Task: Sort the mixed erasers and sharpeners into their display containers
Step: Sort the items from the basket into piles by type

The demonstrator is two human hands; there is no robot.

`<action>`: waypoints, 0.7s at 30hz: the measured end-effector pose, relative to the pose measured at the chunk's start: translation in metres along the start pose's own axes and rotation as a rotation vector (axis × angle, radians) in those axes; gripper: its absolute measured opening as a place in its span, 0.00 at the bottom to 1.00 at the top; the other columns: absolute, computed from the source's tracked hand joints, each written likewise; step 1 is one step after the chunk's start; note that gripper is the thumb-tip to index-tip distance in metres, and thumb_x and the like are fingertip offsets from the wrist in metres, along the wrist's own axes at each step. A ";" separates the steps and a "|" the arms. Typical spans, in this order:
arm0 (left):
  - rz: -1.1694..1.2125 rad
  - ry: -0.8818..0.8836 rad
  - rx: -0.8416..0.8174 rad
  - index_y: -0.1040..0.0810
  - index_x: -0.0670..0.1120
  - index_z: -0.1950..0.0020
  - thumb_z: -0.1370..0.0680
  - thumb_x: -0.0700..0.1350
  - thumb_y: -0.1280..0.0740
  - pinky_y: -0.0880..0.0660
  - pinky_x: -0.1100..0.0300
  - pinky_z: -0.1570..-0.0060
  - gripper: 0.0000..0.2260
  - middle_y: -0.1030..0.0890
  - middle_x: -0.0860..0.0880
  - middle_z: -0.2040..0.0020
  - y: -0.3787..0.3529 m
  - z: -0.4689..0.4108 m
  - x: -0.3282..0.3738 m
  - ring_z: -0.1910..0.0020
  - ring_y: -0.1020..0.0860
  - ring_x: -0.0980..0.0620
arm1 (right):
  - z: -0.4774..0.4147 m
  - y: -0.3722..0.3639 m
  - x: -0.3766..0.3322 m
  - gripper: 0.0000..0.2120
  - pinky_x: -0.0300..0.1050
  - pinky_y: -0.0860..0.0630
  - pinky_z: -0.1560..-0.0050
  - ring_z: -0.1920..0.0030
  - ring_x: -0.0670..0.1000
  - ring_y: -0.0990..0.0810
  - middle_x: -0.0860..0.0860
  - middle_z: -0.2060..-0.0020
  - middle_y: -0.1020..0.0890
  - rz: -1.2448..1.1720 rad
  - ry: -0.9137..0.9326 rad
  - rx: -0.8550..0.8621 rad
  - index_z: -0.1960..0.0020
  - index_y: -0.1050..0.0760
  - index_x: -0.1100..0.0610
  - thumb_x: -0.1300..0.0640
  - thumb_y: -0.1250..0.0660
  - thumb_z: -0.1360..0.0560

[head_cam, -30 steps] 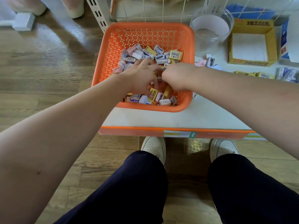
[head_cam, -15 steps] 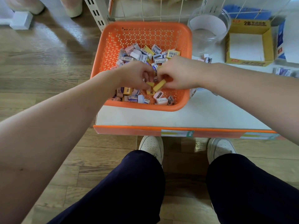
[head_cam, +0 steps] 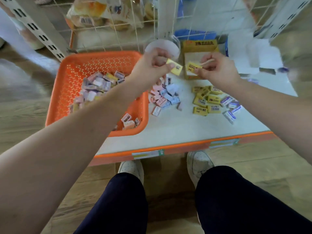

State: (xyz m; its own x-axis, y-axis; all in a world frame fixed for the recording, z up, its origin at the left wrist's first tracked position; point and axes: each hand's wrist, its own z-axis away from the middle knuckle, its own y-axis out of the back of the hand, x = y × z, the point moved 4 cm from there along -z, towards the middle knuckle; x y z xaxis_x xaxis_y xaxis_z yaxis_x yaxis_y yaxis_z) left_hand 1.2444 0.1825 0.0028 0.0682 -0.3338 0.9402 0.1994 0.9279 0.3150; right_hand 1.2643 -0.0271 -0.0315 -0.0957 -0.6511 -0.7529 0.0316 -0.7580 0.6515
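An orange basket (head_cam: 67, 92) on the white shelf (head_cam: 177, 130) holds several mixed erasers and sharpeners (head_cam: 99, 85). My left hand (head_cam: 152, 68) is raised above the basket's far right corner, pinching a yellow eraser (head_cam: 175, 68). My right hand (head_cam: 217, 71) is beside it, in front of the yellow 2B box (head_cam: 199, 46), gripping another yellow eraser (head_cam: 192, 67). A clear round tub (head_cam: 167, 44) stands behind my left hand. On the shelf lie a pink and blue sharpener pile (head_cam: 164, 97), a yellow eraser pile (head_cam: 206, 98) and purple-white erasers (head_cam: 231, 107).
A wire grid panel (head_cam: 135, 22) backs the shelf, with packaged goods behind it. The shelf has an orange front edge (head_cam: 168, 147). My knees and white shoes (head_cam: 131, 168) are just below it on the wooden floor. A slotted shelf upright (head_cam: 38, 31) stands at left.
Both hands have lifted out of the basket and moved right and away, each with a yellow eraser. The view has swung right, showing the sorted piles on the shelf.
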 end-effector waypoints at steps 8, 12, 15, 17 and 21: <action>0.061 0.284 -0.103 0.26 0.45 0.52 0.24 0.39 0.31 0.24 0.65 0.72 0.05 0.24 0.49 0.64 -0.108 0.001 -0.051 0.68 0.22 0.58 | 0.013 0.031 0.063 0.09 0.36 0.21 0.52 0.68 0.40 0.21 0.47 0.62 0.19 0.010 -0.149 -0.066 0.50 0.19 0.58 0.59 0.27 0.29; 0.041 0.339 -0.174 0.24 0.42 0.46 0.24 0.40 0.31 0.23 0.65 0.70 0.07 0.23 0.48 0.61 -0.132 0.004 -0.063 0.63 0.20 0.55 | 0.018 0.033 0.059 0.09 0.24 0.29 0.56 0.56 0.45 0.23 0.48 0.55 0.20 0.085 -0.084 -0.124 0.46 0.19 0.56 0.60 0.31 0.26; 0.056 0.348 -0.154 0.25 0.42 0.44 0.23 0.37 0.32 0.23 0.65 0.70 0.08 0.23 0.48 0.59 -0.138 0.003 -0.063 0.62 0.20 0.54 | 0.019 0.028 0.062 0.08 0.37 0.24 0.48 0.62 0.42 0.21 0.50 0.59 0.19 0.110 -0.107 -0.225 0.47 0.19 0.57 0.60 0.32 0.25; 0.064 0.338 -0.095 0.25 0.44 0.45 0.23 0.36 0.33 0.22 0.65 0.70 0.08 0.24 0.49 0.55 -0.136 0.003 -0.062 0.62 0.19 0.53 | 0.020 0.024 0.066 0.07 0.40 0.22 0.49 0.65 0.41 0.20 0.49 0.62 0.18 0.112 -0.107 -0.256 0.49 0.18 0.57 0.61 0.31 0.26; 0.048 0.282 -0.026 0.25 0.48 0.49 0.25 0.34 0.33 0.23 0.66 0.70 0.11 0.25 0.48 0.48 -0.124 0.001 -0.056 0.55 0.20 0.51 | 0.020 0.026 0.068 0.05 0.49 0.21 0.49 0.59 0.53 0.17 0.51 0.65 0.19 0.080 -0.132 -0.249 0.52 0.20 0.55 0.61 0.30 0.27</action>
State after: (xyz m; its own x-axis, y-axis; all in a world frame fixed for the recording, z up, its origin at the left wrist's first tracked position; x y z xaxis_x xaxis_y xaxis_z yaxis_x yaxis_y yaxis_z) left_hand 1.2147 0.0864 -0.0893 0.3462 -0.3260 0.8797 0.2140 0.9404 0.2643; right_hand 1.2382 -0.0902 -0.0644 -0.2112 -0.7112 -0.6705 0.2865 -0.7009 0.6532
